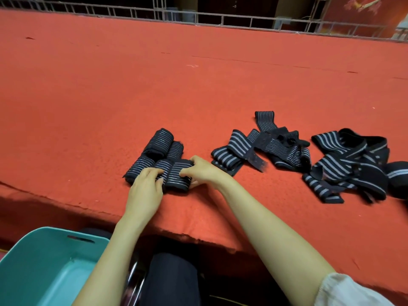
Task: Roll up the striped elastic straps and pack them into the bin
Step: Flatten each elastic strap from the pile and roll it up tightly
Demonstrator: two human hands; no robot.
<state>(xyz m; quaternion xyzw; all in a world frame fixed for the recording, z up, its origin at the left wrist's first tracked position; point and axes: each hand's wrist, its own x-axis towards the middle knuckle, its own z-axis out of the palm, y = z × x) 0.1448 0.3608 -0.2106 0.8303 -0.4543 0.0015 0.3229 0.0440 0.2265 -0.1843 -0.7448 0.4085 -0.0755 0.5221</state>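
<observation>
Five rolled straps (161, 138) sit bunched together near the front edge of the worktop (110, 85), three in the front row and two behind. Your left hand (144, 191) lies over the two left rolls of the front row, its fingers (154, 173) slightly bent and pressing down on them. Your right hand (205, 171) pinches the end roll (180, 173) from its right side, thumb at the near end and fingers at the far end.

My reading is that you are gathering the rolls to carry them off. Squeeze the cluster inward from both sides so each roll's loose tail is trapped against its neighbour. Elastic like this will probably spring open if you lift a roll by its outer layer alone. Take only as many as you can clamp firmly, and lower them into the one teal bin (55, 231), which sits below the front edge at your left, rather than dropping them in.

Two tangles of unrolled straps wait further right along the front edge, a nearer one (265, 146) and a farther one (348, 160). I cannot count the separate straps in either. One dark rounded bundle (397, 175) at the right edge may be a sixth roll.
</observation>
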